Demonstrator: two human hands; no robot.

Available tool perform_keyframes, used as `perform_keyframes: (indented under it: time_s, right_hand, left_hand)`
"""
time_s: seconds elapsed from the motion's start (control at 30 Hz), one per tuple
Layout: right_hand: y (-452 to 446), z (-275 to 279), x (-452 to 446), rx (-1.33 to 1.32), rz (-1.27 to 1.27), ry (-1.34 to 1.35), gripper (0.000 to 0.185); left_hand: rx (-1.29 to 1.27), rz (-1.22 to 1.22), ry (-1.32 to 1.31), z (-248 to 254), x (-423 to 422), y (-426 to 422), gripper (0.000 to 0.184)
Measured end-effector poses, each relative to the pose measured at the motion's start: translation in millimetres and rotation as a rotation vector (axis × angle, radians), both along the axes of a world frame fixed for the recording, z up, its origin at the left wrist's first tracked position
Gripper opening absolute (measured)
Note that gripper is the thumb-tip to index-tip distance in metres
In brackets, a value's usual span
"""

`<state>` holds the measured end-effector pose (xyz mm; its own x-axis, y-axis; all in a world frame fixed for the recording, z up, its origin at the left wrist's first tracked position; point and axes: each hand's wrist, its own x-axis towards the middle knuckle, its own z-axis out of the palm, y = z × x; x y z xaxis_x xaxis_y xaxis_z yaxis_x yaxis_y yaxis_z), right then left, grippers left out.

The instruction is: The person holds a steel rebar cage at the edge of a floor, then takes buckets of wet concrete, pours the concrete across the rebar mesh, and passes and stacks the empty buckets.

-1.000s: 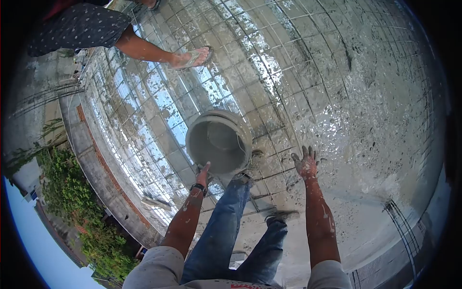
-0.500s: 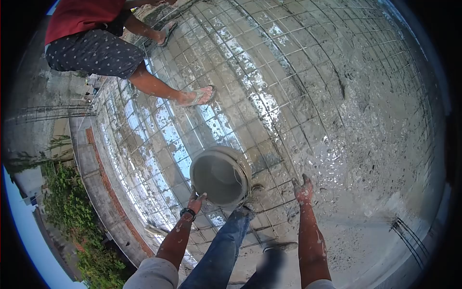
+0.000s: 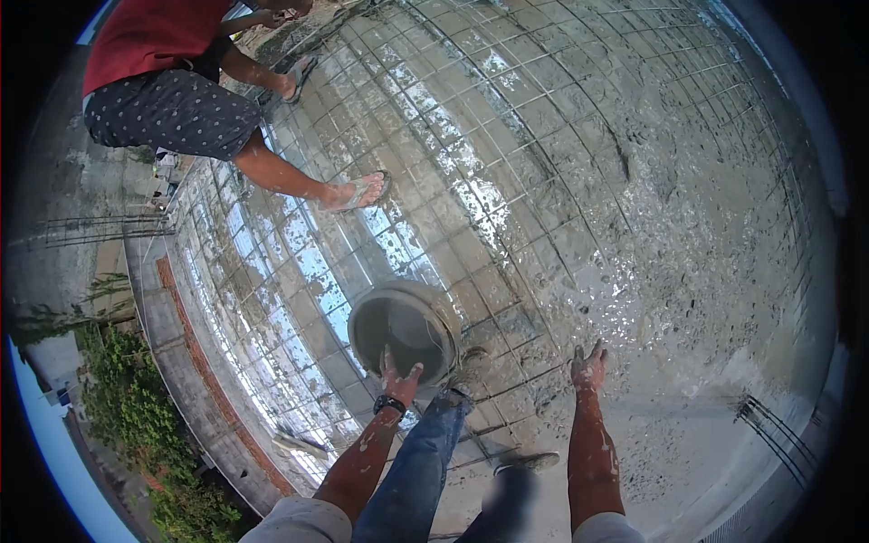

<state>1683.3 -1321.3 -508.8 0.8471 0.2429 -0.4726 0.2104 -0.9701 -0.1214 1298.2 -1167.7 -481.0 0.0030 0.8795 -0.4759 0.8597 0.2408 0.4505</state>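
A grey, cement-smeared bucket stands on the steel mesh with its mouth facing me. Wet grey residue coats its inside. My left hand, with a dark band at the wrist, is in front of the bucket's near rim, thumb and fingers apart; whether it touches the rim I cannot tell. Off to the right, my right hand reaches out over the wet concrete, fingers spread and holding nothing. Both hands and forearms are spattered with cement.
Rebar mesh covers the slab, partly sunk in concrete. A person in patterned shorts and flip-flops stands on it at upper left. Rebar ends stick out at right. The brick-lined edge runs along the left, with trees beyond.
My left hand has left the bucket's left rim and moved right, in front of its mouth. My right hand has shifted slightly right. The other person's upper body leans a little differently.
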Motion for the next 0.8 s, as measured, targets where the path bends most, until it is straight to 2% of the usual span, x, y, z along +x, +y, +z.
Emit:
perform_keyframes:
  time_s: [0.03,0.17,0.2,0.3,0.37,0.43,0.5,0.57,0.63,0.67,0.7,0.73,0.77,0.8]
  right_hand:
    - [-6,11,-1,0.099,0.177,-0.027,0.065]
    - [-55,-25,-3,-0.055,-0.043,0.247,0.061]
    - [-55,-26,4,0.044,-0.093,0.324,0.060]
    - [-54,-35,17,0.395,-0.179,0.524,0.061]
    - [-5,32,31,0.532,-0.138,0.562,0.056]
    - [44,116,46,0.743,-0.108,0.611,0.049]
    - [67,185,68,0.834,-0.049,0.660,0.042]
    - [75,246,86,0.927,0.147,0.655,0.037]
    - [68,265,104,1.080,0.402,0.621,0.037]
    - [62,267,112,1.155,0.529,0.604,0.037]
    - [58,252,119,1.189,0.604,0.567,0.043]
    - [49,210,125,1.080,0.530,0.495,0.048]
    - [38,150,132,0.782,0.374,0.371,0.054]
    - [12,79,130,0.236,0.243,0.246,0.059]
  left_hand:
    - [-0.038,0.026,-0.037,-5,7,2,0.091]
    - [-0.087,-0.008,-0.111,-5,27,1,0.082]
    - [-0.070,-0.025,-0.125,-4,30,5,0.080]
    - [-0.267,0.017,-0.206,-6,33,25,0.070]
    - [-0.408,0.122,-0.522,38,64,54,0.060]
    - [-0.383,0.059,-0.712,82,98,85,0.054]
    - [-0.307,-0.133,-0.879,158,153,114,0.055]
    - [-0.208,-0.362,-0.990,186,187,129,0.056]
    - [-0.285,-0.437,-1.182,209,222,127,0.062]
    - [-0.319,-0.470,-1.277,202,239,122,0.065]
    - [-0.401,-0.538,-1.531,160,254,114,0.070]
    - [-0.534,-0.614,-1.778,119,269,106,0.077]
    - [-0.579,-0.624,-1.765,69,289,76,0.076]
    - [-0.513,-0.649,-1.443,10,308,22,0.076]
